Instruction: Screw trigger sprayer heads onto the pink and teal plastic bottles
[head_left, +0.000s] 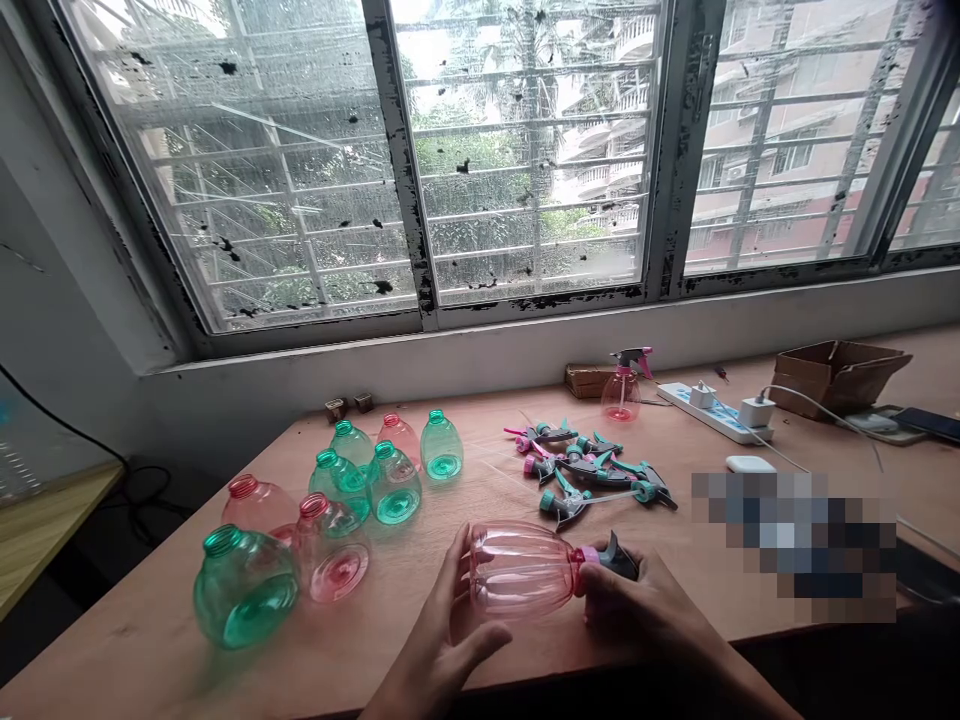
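Note:
A clear pink spray bottle lies sideways between my hands, above the table's front edge. My left hand cups its base, fingers against the bottom and thumb held away below. Around the neck, my right hand grips the pink collar and the dark trigger sprayer head, partly hiding them. Just beyond is a loose pile of grey trigger sprayers with green or pink collars. To the left stand several uncapped bottles, among them a green bottle and a pink bottle.
Against the wall stands a pink bottle with its sprayer fitted, beside a small brown box. A white power strip with chargers and cables lies right, near an open cardboard box and a white case. One patch is blurred.

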